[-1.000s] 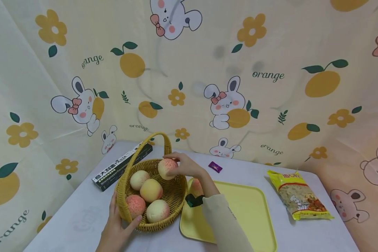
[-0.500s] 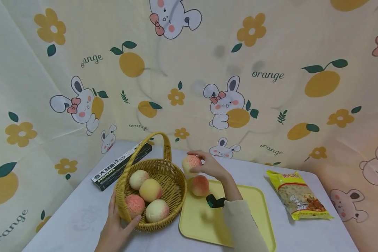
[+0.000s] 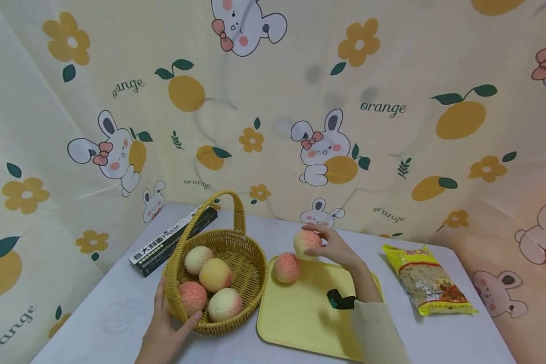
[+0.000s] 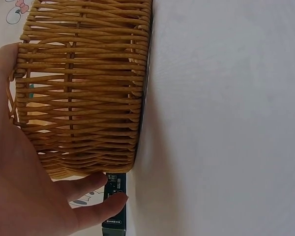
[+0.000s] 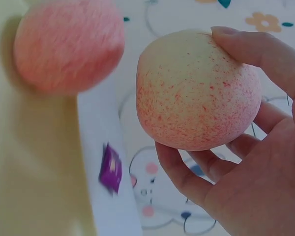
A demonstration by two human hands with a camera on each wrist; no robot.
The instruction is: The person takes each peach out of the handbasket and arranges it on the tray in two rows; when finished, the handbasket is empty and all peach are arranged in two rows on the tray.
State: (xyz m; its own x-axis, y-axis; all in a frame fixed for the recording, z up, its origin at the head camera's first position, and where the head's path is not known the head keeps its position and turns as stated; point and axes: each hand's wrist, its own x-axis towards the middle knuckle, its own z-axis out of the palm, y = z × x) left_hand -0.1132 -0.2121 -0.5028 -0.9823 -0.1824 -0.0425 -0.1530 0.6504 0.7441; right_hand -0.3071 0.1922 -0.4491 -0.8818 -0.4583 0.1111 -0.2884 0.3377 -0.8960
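Observation:
My right hand (image 3: 334,246) holds a pale peach with pink speckles (image 3: 307,243) over the back edge of the yellow tray (image 3: 300,313). In the right wrist view the thumb lies on one side of this peach (image 5: 196,93) and the fingers on the other. A redder peach (image 3: 286,268) sits on the tray's back left corner. My left hand (image 3: 166,326) grips the near left side of the wicker basket (image 3: 250,278), thumb over the rim and fingers along the outer wall. Inside the basket lie several peaches, among them a yellow one (image 3: 216,275) and a red one (image 3: 192,298).
Behind the basket, a black and white pasta box (image 3: 173,242) lies on the white table. A yellow bag of food (image 3: 429,280) lies right of the tray. A small purple wrapped packet (image 5: 110,169) is beyond the tray's back edge. The basket's tall handle (image 3: 238,212) arches up.
My right hand has lifted the speckled peach out of the basket and carried it right, past the redder peach, over the tray's back edge. My left hand stays on the basket.

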